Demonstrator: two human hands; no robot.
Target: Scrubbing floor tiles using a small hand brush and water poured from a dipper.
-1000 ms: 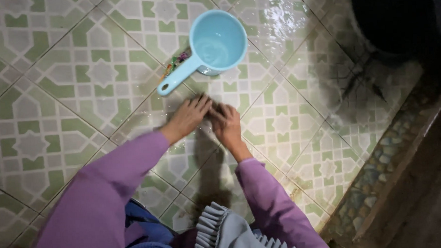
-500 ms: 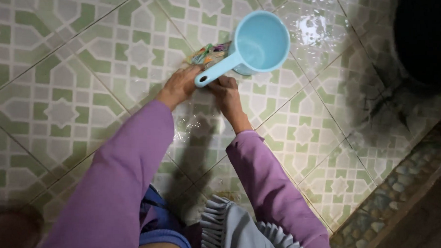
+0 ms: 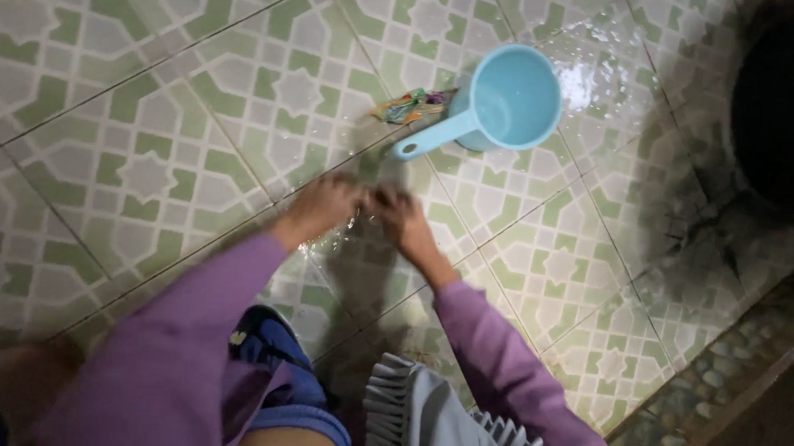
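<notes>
My left hand [image 3: 322, 208] and my right hand [image 3: 399, 218] are pressed close together low on the wet green-and-white tiled floor [image 3: 149, 170]. Both are blurred by motion, so I cannot tell whether anything is between them. Both arms wear purple sleeves. A light blue plastic dipper [image 3: 507, 100] with a long handle stands on the tiles just beyond the hands, its handle pointing toward them. A small crumpled colourful wrapper [image 3: 409, 106] lies against the dipper's left side.
A large dark round vessel [image 3: 776, 104] sits at the right edge, with a dark stain [image 3: 696, 234] on the tiles beside it. A pebbled border [image 3: 728, 370] runs along the lower right. Grey pleated cloth [image 3: 412, 416] and blue fabric [image 3: 279, 359] lie near my knees.
My hands have drawn back from the dipper's handle toward me and now work together on the wet tile. The view has shifted, so the dipper sits further right.
</notes>
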